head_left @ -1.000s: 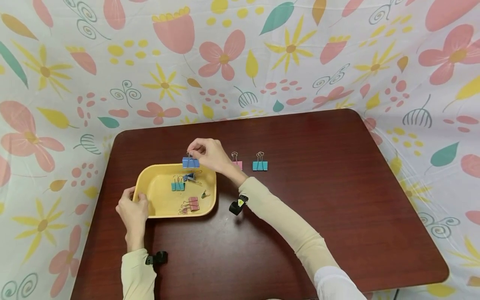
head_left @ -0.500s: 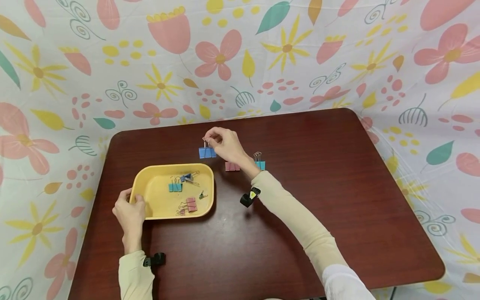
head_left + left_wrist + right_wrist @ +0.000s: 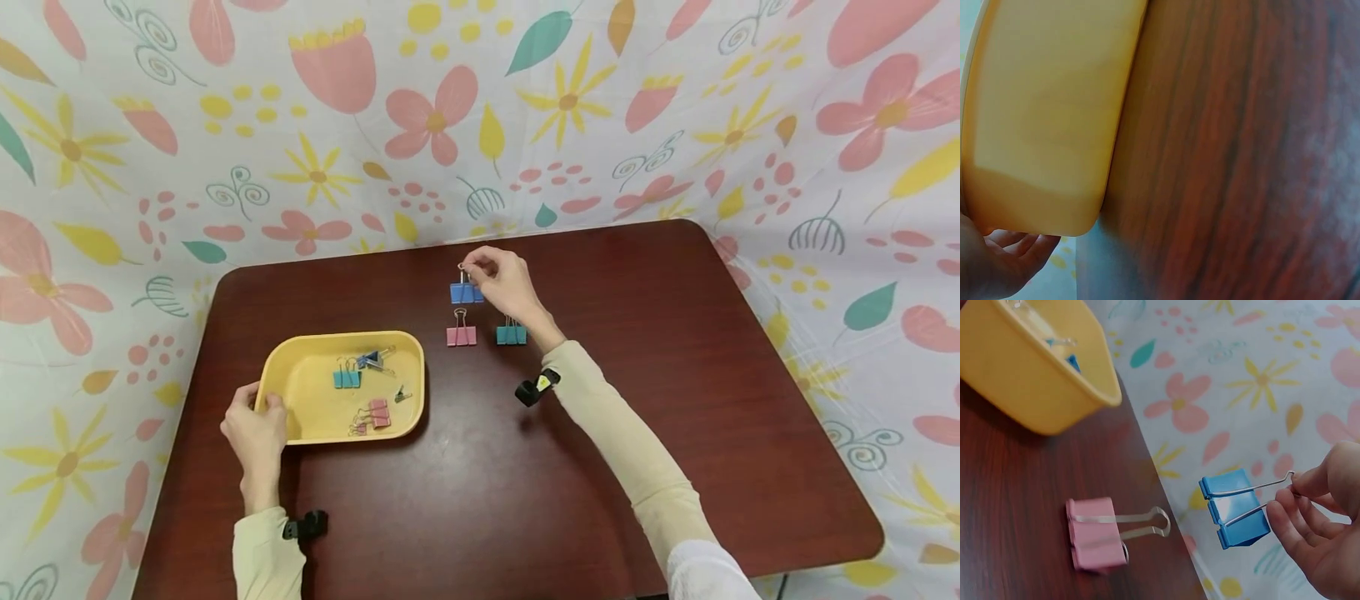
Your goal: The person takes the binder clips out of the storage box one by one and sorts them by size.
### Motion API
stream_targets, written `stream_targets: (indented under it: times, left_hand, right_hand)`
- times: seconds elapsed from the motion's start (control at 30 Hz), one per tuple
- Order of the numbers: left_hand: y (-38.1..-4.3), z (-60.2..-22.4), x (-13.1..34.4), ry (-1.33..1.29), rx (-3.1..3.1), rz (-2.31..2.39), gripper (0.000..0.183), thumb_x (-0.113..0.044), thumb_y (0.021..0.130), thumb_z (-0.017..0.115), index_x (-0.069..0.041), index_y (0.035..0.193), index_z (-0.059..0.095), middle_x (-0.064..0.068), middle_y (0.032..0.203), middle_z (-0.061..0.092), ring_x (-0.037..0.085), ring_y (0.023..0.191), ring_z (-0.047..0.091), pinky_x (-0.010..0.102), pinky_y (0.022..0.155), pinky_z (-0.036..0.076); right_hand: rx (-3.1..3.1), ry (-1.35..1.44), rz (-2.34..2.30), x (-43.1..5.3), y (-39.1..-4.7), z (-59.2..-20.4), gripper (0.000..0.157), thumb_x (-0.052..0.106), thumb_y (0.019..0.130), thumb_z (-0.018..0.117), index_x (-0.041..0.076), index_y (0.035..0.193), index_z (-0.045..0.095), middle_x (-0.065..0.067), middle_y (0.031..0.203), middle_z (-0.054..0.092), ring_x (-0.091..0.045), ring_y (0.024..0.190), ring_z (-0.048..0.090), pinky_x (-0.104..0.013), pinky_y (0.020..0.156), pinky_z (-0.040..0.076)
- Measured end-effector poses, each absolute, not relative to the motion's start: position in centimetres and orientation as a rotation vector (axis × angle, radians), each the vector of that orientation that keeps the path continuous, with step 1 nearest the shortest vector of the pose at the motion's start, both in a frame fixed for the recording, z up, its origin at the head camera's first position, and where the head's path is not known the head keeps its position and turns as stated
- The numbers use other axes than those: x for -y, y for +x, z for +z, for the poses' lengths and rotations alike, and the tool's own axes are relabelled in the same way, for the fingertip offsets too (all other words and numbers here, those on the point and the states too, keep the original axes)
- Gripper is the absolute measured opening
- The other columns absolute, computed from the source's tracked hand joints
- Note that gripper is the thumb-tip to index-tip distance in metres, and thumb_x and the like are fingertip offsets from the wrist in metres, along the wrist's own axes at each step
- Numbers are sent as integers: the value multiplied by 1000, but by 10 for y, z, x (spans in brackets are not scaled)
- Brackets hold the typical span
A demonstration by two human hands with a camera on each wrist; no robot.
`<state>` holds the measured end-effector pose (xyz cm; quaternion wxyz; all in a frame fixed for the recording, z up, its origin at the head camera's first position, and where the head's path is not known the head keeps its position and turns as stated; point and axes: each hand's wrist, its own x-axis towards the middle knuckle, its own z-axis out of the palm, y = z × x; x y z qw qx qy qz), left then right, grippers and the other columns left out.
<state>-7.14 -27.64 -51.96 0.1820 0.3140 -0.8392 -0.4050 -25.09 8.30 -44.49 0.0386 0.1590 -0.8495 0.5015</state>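
Note:
My right hand (image 3: 506, 282) pinches a blue binder clip (image 3: 462, 293) by its wire handles, behind a pink binder clip (image 3: 461, 336) on the table. The right wrist view shows the blue clip (image 3: 1235, 507) hanging from thumb and fingertips, apart from the pink clip (image 3: 1095, 534). A teal binder clip (image 3: 512, 335) stands right of the pink one, its handles partly behind my right wrist. At the left, my left hand (image 3: 257, 425) grips the end wall of a yellow tray (image 3: 300, 400), thumb inside the rim. In the left wrist view the fingers (image 3: 1029, 250) curl under the tray's end.
Inside the tray lie a teal binder clip (image 3: 347, 379), a dark blue clip (image 3: 369, 360), pink clips (image 3: 379, 412) and a small dark green clip (image 3: 400, 394). The brown table (image 3: 675, 417) meets a flower-print cloth (image 3: 420, 108) at its back edge.
My right hand has carried the blue binder clip from above the tray to the right, behind the pink clip. My left hand keeps its grip on the tray.

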Motion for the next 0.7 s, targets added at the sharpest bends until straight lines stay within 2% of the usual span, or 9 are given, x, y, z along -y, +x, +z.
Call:
stream_targets:
  times: [0.27,0.47,0.7]
  left_hand:
    - [-70,-522,274,865,2359,-1133,34,-9,92,55,6,120,67,34,115,67,53,109,55,59,92,45]
    - [-69,-522,274,871,2352,-1153,34,-9,92,55,6,120,67,34,116,67,53,112,52,60,97,41]
    - [-70,-519,275,874,2353,-1157,34,-9,92,55,6,121,67,34,118,66,53,113,52,59,97,41]
  right_hand:
    - [2618,386,1513,-121,-255,-451,12,17,98,65,8,100,74,-10,82,73,-17,71,67,-24,59,49]
    - [2589,307,1586,-150,-253,-456,13,15,98,65,5,99,73,-16,85,72,-29,72,69,-23,58,53]
    - [2571,169,1675,-186,-247,-468,15,16,97,66,3,102,73,-22,91,71,-21,67,68,-36,62,59]
